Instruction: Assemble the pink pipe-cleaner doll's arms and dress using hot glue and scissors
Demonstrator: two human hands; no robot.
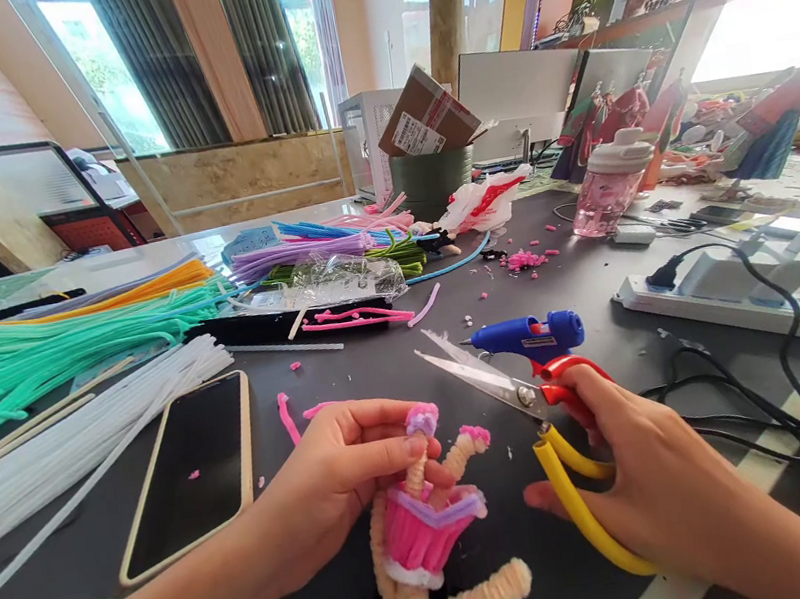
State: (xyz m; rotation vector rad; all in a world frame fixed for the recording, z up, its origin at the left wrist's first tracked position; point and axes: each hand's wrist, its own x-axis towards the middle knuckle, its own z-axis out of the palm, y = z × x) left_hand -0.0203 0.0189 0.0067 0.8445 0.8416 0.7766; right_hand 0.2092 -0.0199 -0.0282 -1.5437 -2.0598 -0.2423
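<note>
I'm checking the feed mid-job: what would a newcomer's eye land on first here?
Probably the pink-and-cream fuzzy figure at the bottom centre, pinched by the left hand. Next, the scissors, up and to its right, at the right hand and close to the blue glue gun. At far left, the mint-green fuzzy stems stand out.

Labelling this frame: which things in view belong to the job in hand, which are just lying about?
Job in hand:
pipe-cleaner figure, in the left hand
scissors, in the right hand
green pipe cleaners, probably stock
blue glue gun, probably

Apparently just lying about:
smartphone
pink drink bottle
power strip
cardboard box
</note>
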